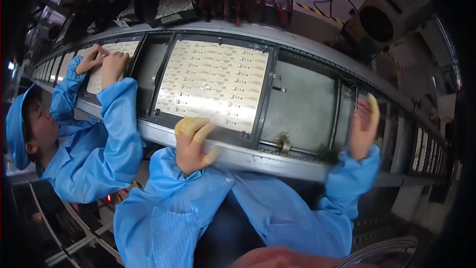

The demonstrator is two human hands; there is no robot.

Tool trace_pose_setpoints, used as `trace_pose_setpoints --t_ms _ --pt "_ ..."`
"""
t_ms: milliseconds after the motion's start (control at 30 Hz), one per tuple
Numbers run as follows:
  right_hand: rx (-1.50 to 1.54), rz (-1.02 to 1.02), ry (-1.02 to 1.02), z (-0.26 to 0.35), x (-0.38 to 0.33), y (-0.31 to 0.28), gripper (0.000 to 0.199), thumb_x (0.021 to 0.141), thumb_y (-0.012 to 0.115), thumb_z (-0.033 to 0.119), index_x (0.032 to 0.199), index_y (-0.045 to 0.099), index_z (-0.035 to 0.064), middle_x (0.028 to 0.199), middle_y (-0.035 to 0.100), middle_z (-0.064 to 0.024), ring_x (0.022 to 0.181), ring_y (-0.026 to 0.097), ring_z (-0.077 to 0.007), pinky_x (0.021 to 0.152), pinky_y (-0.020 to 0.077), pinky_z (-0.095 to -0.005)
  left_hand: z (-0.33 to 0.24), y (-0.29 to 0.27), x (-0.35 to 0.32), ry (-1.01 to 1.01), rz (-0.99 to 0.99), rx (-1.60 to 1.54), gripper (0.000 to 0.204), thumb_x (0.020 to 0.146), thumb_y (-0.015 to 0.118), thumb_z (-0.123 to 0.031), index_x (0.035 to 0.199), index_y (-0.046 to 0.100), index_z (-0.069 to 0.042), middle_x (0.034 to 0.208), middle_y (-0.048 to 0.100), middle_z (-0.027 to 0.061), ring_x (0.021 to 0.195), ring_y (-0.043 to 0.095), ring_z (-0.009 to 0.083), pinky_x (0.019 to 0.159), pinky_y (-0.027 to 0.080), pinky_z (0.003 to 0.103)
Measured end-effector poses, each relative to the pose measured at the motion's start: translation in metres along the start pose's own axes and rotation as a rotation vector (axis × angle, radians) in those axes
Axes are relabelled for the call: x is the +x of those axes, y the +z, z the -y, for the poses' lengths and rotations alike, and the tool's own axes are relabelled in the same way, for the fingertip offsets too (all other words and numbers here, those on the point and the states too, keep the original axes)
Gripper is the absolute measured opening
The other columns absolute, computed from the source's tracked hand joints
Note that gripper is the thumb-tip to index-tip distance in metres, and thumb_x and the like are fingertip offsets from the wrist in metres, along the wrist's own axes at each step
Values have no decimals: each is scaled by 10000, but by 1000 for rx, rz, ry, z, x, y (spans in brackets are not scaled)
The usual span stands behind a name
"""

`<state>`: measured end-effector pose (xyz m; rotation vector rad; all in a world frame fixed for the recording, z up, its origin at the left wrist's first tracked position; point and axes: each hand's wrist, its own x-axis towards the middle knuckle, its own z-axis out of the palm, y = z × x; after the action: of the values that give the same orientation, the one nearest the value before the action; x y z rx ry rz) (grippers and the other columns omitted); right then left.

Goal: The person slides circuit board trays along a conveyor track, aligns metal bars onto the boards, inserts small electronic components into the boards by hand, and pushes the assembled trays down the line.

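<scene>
Wearing finger cots (190, 126) — left hand (192, 147) near panel (212, 85), right hand (363, 128) apart

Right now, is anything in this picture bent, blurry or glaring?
In the head view, the near rail bows and the corners go black; same view, glare whitens the lower panel; same view, the right hand looks smeared, probably by motion.

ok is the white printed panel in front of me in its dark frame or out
In: the white printed panel lies within the dark frame, whose border shows along its top and both sides.
</scene>
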<state>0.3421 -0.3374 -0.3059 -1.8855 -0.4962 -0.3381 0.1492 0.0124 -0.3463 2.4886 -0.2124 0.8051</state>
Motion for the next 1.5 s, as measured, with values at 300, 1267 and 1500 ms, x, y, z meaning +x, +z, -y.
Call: trace_pose_setpoints --t_ms 300,1267,1500 --pt "1637 855 -374 208 -31 124 850 789 636 520 1373 277 18 971 597 -232 869 599 -342 727 513 -436 23 -28 -13 -76 -1 -324 354 763 589 -81 1103 542 8 1125 518 169 1042 496 310 943 366 371" --pt "-668 585 198 -17 16 121 322 793 606 56 1114 575 60 1004 599 -143 963 583 -263 824 468 -322 77 -65 -18 -51 -44 -2 247 749 613 -72 991 597 -23 1023 570 114 952 508 311 884 352 417" --pt "-810 807 76 -79 6 150 247 755 645 139 974 586 42 967 566 -163 950 545 -359 842 440 -429 75 -60 -23 -92 1 44 184 774 596 -48 953 608 -7 1025 577 124 989 506 292 897 366 379"
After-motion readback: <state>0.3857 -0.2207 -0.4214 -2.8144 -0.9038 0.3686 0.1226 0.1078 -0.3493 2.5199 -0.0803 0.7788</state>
